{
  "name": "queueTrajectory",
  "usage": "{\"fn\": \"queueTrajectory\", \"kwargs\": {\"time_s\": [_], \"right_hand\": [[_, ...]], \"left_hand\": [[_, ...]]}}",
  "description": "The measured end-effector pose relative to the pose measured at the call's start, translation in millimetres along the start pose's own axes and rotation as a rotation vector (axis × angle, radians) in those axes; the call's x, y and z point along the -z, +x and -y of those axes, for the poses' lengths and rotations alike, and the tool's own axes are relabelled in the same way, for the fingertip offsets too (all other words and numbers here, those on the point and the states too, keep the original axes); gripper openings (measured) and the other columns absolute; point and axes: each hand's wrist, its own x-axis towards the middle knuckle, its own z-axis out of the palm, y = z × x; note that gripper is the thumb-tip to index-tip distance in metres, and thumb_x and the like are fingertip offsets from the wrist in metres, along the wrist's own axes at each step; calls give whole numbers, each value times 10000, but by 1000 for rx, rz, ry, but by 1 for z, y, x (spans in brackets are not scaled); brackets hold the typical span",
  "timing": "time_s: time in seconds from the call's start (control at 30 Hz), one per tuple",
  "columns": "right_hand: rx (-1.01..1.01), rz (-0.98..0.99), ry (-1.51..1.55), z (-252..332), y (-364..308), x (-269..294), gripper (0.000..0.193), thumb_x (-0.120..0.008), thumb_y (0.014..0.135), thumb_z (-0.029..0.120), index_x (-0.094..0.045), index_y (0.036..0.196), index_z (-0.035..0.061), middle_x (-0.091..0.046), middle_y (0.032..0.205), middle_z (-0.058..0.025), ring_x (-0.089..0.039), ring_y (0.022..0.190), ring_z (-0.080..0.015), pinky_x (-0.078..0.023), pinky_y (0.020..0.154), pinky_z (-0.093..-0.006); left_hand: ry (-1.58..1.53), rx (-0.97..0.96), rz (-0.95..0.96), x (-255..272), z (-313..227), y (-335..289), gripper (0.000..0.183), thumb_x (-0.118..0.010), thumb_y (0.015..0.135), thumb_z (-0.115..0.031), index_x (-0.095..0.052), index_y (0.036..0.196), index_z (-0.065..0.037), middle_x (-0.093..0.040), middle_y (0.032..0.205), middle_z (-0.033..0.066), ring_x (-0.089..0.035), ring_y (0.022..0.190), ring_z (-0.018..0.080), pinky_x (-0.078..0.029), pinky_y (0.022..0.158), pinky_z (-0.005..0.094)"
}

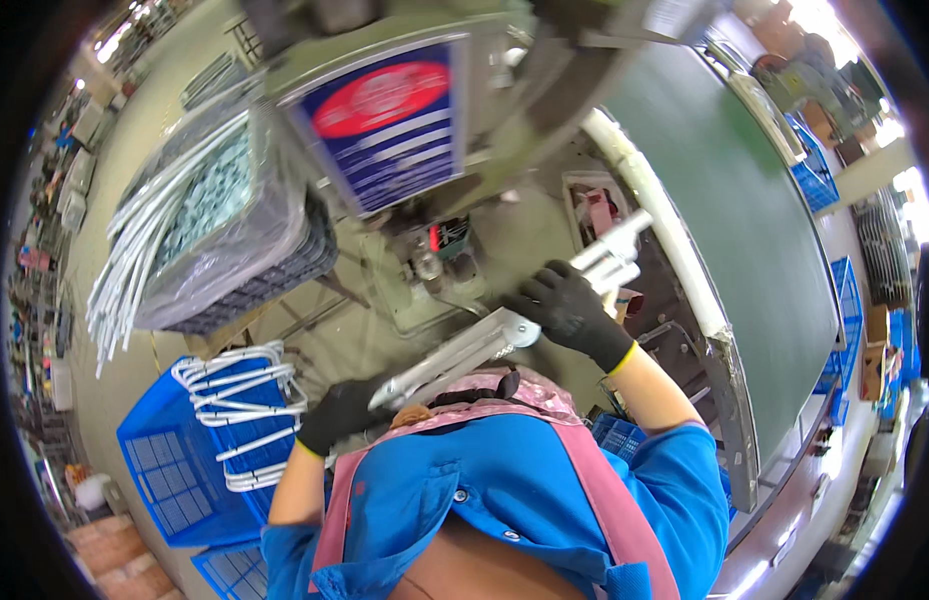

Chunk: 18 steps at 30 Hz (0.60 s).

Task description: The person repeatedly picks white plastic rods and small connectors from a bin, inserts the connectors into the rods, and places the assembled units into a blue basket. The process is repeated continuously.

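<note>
A jointed metal frame of white tubes and silver bars lies slantwise in front of my body, with a round hinge plate near its middle. My left hand, in a black glove with a yellow cuff, is closed round its lower left end; the fingers are slightly blurred. Farther up and to the right, my gloved right hand grips the frame beside the hinge. Several white tube ends stick out beyond that hand, toward the green-topped table. Part of the frame's near side is hidden by my left hand.
A machine bearing a blue and red sign stands straight ahead. At left, a plastic-lined crate holds small metal parts and long white tubes. Bent white tubes hang over a blue basket. The green conveyor-like table flanks my right.
</note>
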Motion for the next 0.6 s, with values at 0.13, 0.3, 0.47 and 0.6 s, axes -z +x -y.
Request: {"fn": "queueTrajectory", "kwargs": {"time_s": [0.13,0.3,0.47,0.6], "right_hand": [[122,-22,-4,-28,10,24,216,-564,750,216,-596,961,185,-546,868,5,-548,854,-178,-438,809,-351],[265,-232,-146,-59,12,82,118,-602,726,190,-566,837,173,-552,844,9,-556,885,-179,-444,873,-369],[287,-257,-378,-88,0,152,135,-616,677,171,-576,804,152,-526,807,9,-560,863,-172,-458,935,-356],[204,-324,-562,-116,-47,199,117,-621,669,158,-571,775,164,-511,789,11,-560,875,-168,-435,987,-369]], "left_hand": [[-398,86,37,-9,-57,-3,454,-682,799,-271,-593,1195,-69,-657,1048,195,-640,956,353,-496,785,383],[-694,119,-41,-45,-108,49,443,-687,809,-314,-608,1175,-76,-689,963,140,-676,848,300,-511,750,355],[-342,44,-138,-56,-127,99,492,-739,734,-338,-615,1122,-61,-669,859,147,-650,750,328,-504,674,400],[-8,-134,-393,-49,-162,170,599,-789,644,-372,-611,1112,-43,-644,791,173,-617,670,360,-486,619,447]]}}
